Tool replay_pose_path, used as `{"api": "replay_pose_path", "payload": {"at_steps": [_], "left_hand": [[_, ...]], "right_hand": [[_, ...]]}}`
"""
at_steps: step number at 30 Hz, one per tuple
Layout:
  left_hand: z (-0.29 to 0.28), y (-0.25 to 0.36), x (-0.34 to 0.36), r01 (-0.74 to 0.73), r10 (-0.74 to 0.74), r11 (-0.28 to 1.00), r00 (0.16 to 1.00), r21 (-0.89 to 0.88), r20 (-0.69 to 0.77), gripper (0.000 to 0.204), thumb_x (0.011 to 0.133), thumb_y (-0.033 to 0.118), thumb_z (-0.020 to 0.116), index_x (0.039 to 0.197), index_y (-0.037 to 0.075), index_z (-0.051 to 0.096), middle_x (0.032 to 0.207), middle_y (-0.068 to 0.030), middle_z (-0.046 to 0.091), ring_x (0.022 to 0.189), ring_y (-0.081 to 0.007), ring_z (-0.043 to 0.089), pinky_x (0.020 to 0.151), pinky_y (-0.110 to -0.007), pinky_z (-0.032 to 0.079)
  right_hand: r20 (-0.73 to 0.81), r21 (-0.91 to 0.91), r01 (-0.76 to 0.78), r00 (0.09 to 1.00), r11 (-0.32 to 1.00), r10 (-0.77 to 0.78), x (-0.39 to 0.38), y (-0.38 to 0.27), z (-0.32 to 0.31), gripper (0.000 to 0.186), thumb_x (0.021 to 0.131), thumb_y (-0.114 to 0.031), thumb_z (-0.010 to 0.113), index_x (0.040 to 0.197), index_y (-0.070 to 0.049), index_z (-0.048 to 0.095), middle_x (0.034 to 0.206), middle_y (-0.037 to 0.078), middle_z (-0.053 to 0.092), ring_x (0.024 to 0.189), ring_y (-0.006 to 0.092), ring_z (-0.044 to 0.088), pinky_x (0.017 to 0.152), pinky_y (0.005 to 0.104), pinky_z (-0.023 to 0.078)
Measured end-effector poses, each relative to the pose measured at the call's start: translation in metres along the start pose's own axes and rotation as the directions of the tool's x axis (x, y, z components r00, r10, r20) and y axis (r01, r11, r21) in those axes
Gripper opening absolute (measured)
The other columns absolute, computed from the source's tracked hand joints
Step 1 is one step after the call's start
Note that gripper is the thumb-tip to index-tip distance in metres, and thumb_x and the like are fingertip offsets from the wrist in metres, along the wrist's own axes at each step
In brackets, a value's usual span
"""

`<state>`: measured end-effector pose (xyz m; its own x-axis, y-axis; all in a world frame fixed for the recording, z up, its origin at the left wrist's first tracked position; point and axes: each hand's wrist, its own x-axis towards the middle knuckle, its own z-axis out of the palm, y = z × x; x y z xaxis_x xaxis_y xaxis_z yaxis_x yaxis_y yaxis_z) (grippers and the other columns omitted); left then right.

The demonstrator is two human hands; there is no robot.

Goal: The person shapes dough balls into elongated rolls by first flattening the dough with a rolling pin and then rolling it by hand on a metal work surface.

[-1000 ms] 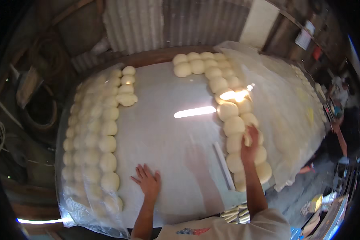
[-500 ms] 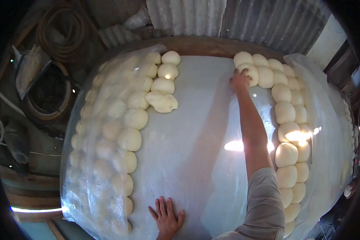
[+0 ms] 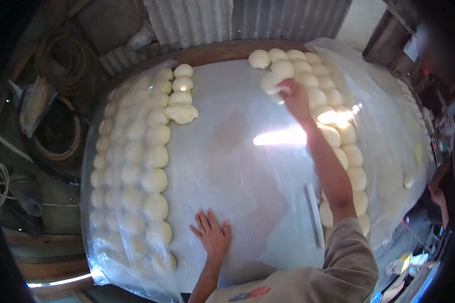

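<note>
My right hand (image 3: 297, 100) reaches to the far right part of the smooth pale table (image 3: 222, 166), its fingers closed on the edge of a soft dough ball (image 3: 269, 85) that sags and stretches. Right beside it is a cluster of round dough balls (image 3: 315, 97), running down toward me in rows. My left hand (image 3: 213, 237) lies flat on the near part of the tabletop, fingers spread, holding nothing. At the left, a short column of dough balls (image 3: 182, 84) ends in a flattened, lumpy dough piece (image 3: 182, 114).
Clear plastic sheet (image 3: 119, 166) covers many dough balls on the left; another sheet (image 3: 379, 116) lies at the right. A narrow pale bar (image 3: 314, 216) is near my right arm. Corrugated metal (image 3: 192, 22) stands behind the table. Another person's hand (image 3: 438, 198) shows at far right.
My right hand has pulled a dough ball out of the cluster, toward me and leftward, stretching it. The view has shifted to the right. My left hand stays flat on the table.
</note>
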<state>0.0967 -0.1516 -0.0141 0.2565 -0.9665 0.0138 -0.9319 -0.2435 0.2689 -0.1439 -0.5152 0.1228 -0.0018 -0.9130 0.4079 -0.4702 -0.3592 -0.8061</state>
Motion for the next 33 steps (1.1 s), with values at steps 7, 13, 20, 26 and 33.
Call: {"api": "replay_pose_path", "payload": {"at_steps": [7,13,20,26,33], "left_hand": [[0.023,-0.013,-0.01,-0.049,0.045,0.998,0.994,-0.04,-0.096,0.068,0.091,0.043,0.049,0.141,0.0,0.035,0.148,-0.0273,0.027,0.141,-0.0412,0.02,0.109,-0.066,0.006],[0.025,-0.028,-0.012,-0.084,0.076,0.995,0.988,-0.054,-0.136,0.062,0.09,0.043,0.05,0.138,0.004,0.042,0.149,-0.0228,0.029,0.142,-0.0373,0.02,0.11,-0.065,0.006],[0.015,-0.035,-0.014,-0.054,0.035,0.971,0.996,-0.234,-0.087,0.061,0.09,0.04,0.053,0.138,0.006,0.041,0.151,-0.0203,0.025,0.142,-0.036,0.019,0.109,-0.066,0.008],[-0.041,0.031,0.023,-0.39,0.213,0.828,0.883,-0.402,-0.417,0.061,0.094,0.041,0.048,0.142,0.007,0.036,0.152,-0.0201,0.023,0.141,-0.036,0.02,0.106,-0.069,0.005],[0.009,0.007,0.079,-0.343,0.339,0.938,0.938,0.047,0.074,0.055,0.098,0.043,0.034,0.133,0.005,0.05,0.149,-0.0167,0.032,0.141,-0.0341,0.023,0.105,-0.073,0.0]], "right_hand": [[0.755,-0.205,0.04,0.643,0.978,0.132,-0.292,-0.066,0.013,0.049,0.074,-0.01,0.07,0.121,-0.012,0.058,0.146,0.024,0.031,0.12,0.0384,0.05,0.101,0.0442,0.04],[0.006,-0.851,-0.139,0.962,0.507,0.274,-0.37,-0.07,-0.061,0.057,0.082,-0.039,0.063,0.125,-0.001,0.054,0.148,0.027,0.026,0.142,0.039,0.017,0.107,0.0698,0.01],[0.016,-0.928,-0.066,0.976,0.368,0.216,-0.421,-0.019,-0.08,0.032,0.082,-0.024,0.066,0.103,-0.002,0.056,0.133,0.021,0.047,0.136,0.0371,0.031,0.107,0.0704,0.012],[0.376,-0.45,0.319,0.915,0.834,-0.147,-0.352,-0.03,-0.024,0.04,0.088,-0.027,0.059,0.121,-0.005,0.054,0.119,0.017,0.057,0.12,0.0347,0.049,0.109,0.0574,0.025],[0.415,-0.69,0.339,0.909,0.64,-0.035,-0.287,0.014,0.016,0.069,0.093,-0.052,0.042,0.146,-0.009,0.03,0.144,0.024,0.037,0.136,0.0355,0.033,0.112,0.0572,0.015]]}}
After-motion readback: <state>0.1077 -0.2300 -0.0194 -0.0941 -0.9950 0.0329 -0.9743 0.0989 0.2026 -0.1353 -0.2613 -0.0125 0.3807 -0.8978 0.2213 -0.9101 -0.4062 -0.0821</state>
